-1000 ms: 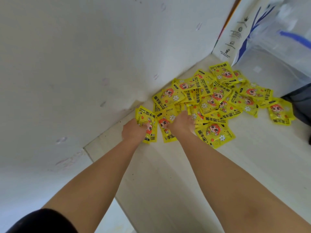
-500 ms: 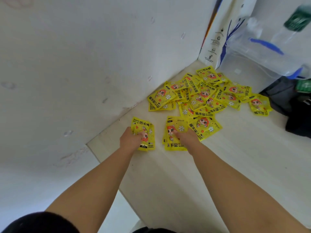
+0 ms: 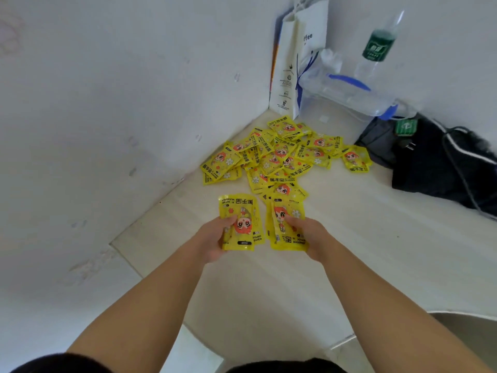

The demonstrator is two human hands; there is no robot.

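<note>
A heap of several yellow hand-warmer packets (image 3: 279, 157) lies on the pale table (image 3: 269, 292) in the corner by the white wall. My left hand (image 3: 212, 239) grips a small stack of yellow packets (image 3: 240, 220), thumb on top. Beside it my right hand (image 3: 313, 234) holds another yellow packet stack (image 3: 286, 224), thumb across its front. Both stacks are raised a little over the table, nearer to me than the heap.
A white paper bag (image 3: 290, 63) stands in the far corner. Next to it are a clear plastic bag with blue handles (image 3: 347, 90) and a green-labelled bottle (image 3: 377, 47). A dark bag with a cable (image 3: 443, 160) lies at the right. The table's edge runs along the left.
Both hands have drawn back from the heap toward me, each bringing yellow packets along and lifting them off the table. The view has tilted up to show the bags and the bottle.
</note>
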